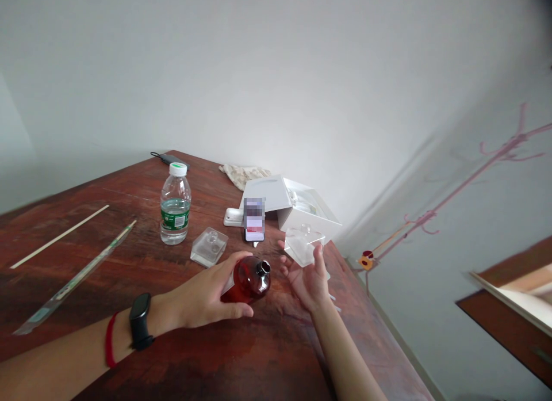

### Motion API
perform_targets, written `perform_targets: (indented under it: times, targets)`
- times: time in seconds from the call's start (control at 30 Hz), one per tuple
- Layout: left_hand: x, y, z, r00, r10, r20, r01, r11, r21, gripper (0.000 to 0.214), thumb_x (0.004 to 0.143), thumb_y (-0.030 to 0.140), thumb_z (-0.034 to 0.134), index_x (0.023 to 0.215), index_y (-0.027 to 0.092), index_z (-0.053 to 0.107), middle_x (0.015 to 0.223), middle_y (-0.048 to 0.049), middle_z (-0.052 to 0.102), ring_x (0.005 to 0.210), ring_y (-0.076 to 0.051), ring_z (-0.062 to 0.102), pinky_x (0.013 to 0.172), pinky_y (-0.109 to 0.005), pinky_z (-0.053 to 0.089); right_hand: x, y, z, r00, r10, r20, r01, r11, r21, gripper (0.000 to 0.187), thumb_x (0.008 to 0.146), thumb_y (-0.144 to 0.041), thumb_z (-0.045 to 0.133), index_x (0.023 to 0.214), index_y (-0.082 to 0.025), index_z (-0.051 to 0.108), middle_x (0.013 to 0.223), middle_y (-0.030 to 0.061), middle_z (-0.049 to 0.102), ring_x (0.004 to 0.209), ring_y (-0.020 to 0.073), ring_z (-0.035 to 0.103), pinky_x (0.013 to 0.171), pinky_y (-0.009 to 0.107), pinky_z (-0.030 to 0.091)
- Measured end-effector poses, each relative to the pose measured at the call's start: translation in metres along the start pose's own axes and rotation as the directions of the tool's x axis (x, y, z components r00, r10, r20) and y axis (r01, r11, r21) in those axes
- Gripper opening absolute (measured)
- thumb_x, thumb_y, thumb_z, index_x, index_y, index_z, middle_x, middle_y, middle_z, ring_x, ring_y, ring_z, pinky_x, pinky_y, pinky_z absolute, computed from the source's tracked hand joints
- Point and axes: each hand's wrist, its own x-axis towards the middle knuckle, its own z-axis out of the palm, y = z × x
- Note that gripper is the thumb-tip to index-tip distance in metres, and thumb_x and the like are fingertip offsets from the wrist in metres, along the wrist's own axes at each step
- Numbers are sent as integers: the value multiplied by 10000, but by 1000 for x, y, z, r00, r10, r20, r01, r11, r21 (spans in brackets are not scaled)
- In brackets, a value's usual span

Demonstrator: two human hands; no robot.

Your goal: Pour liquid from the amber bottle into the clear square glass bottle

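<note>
An amber bottle (249, 281) with an uncapped dark neck is tilted in my left hand (206, 300), whose fingers and thumb wrap its body. The neck points up and to the right. My right hand (308, 286), palm up, holds a clear faceted piece (302, 245) between thumb and fingers. A small round knob or neck tops this piece; I cannot tell which. Bottle and clear piece are apart. On the table, beyond the amber bottle, lies a similar clear faceted piece (209, 248). A phone (254, 220) with a lit screen stands tilted behind the hands.
A water bottle (175, 208) stands on the brown wooden table (207, 355). At left lie a thin stick (60, 236) and a long wrapped strip (81, 277). An open white box (310, 208), a white case (233, 217) and a cloth (245, 175) are farther back. A pink coat rack (463, 185) leans at right.
</note>
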Motion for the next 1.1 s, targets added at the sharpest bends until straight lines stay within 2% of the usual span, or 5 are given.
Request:
perform_targets:
  times: [0.43,0.57,0.83,0.93,1.1]
  targets:
    - [-1,2,0,1000,-4,5,4,1000,5,909,888,626,776,1567,244,309,1525,-155,572,1347,-358,602,1189,-504,441,-3,-1,2,999,34,36,-34,999,6,681,765,-736,808,1207,-223,735,1185,128,820,739,182,746,611,274,629]
    - [-1,1,1,1000,-2,-2,2,1000,16,916,884,634,777,1569,238,314,1534,-161,562,1359,-363,592,1202,-514,430,-3,-1,2,999,32,32,-32,999,4,718,756,-747,810,1217,-203,731,1192,157,816,733,186,746,624,280,630]
    - [-1,3,0,1000,12,-14,-12,1000,7,910,883,640,776,1567,248,322,1509,-164,583,1343,-371,603,1202,-546,434,-3,-1,4,999,32,8,-32,999,5,667,822,-761,737,1209,-218,734,1158,140,826,732,196,748,605,285,623]
    - [-1,2,1,1000,7,-12,-6,1000,13,917,879,641,780,1569,243,326,1520,-167,576,1354,-372,597,1199,-534,443,-3,-1,4,999,39,9,-39,999,13,678,816,-758,747,1194,-195,739,1160,162,822,730,198,750,601,280,620]
    - [-1,2,1,1000,-11,-14,11,1000,21,940,869,661,777,1574,237,322,1534,-173,564,1367,-383,588,1207,-547,433,-3,0,3,999,35,11,-35,999,5,658,812,-770,739,1178,-223,739,1165,131,823,731,199,745,602,299,626]
